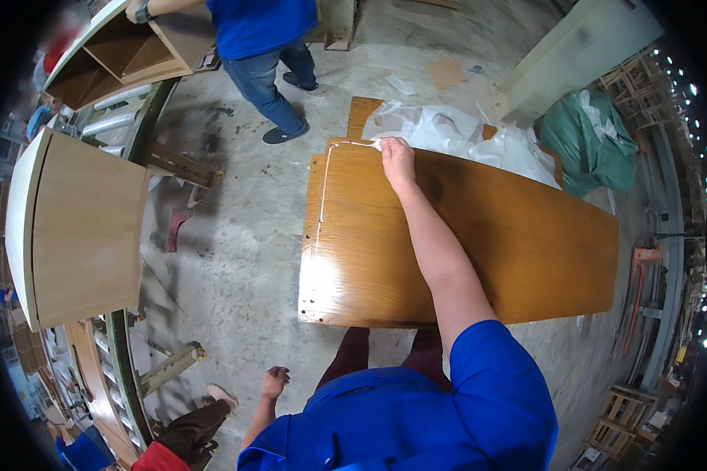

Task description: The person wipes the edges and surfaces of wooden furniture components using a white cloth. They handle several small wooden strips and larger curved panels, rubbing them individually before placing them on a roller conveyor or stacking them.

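Note:
My right hand (399,163) reaches across a brown wooden panel (479,235) to its far edge. Its fingers are closed around a small white object (378,144), mostly hidden in the grip; its exact kind cannot be made out. From there a thin white line (324,184), like a bead of glue, runs left along the far edge, bends at the corner and comes back toward me near the panel's left end. Several dark holes dot that end. My left hand (275,381) hangs beside my body, fingers loosely curled and apart, with nothing visible in it.
Crumpled clear plastic (440,129) and a green sack (589,141) lie beyond the panel. Left of me, a pale wooden cabinet (86,228) rests on a roller conveyor (118,361). A person in blue (263,39) stands by an open cabinet (126,51); another person's leg (196,424) shows lower left.

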A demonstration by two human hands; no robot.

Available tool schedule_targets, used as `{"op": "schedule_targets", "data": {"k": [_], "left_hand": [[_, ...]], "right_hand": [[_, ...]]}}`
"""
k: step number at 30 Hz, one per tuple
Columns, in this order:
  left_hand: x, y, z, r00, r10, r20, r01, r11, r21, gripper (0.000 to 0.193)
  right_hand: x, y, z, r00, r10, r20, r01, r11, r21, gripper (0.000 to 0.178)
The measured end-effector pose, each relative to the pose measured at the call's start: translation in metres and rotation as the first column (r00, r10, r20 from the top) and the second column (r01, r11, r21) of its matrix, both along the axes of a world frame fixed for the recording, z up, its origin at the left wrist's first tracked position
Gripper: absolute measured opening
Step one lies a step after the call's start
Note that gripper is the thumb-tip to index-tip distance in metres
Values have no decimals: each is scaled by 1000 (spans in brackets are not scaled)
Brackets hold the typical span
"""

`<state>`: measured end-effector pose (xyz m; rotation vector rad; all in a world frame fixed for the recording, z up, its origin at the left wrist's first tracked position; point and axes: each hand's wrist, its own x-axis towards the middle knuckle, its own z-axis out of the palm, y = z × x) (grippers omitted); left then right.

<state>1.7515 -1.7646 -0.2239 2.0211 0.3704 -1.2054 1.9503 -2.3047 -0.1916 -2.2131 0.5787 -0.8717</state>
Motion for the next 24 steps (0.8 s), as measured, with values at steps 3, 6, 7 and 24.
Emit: {"op": "schedule_targets", "data": {"k": [3, 6, 7, 24], "left_hand": [[-5, -10, 2, 999, -32, -10, 32, 999, 1, 26], [-10, -26, 3, 997, -82, -14, 81, 997, -17, 26], [-12, -32, 3, 995, -101, -16, 100, 995, -24, 26], [-20, -103, 22, 875, -484, 29, 484, 875, 5, 26]], "right_hand": [[-22, -17, 1, 999, -43, -2, 43, 999, -6, 12], [-51, -43, 2, 996, -92, -18, 92, 995, -35, 13], [-62, -53, 3, 994, -109, -25, 108, 993, -44, 13], [-142, -131, 2, 961, -274, 31, 275, 960, -49, 10]]}}
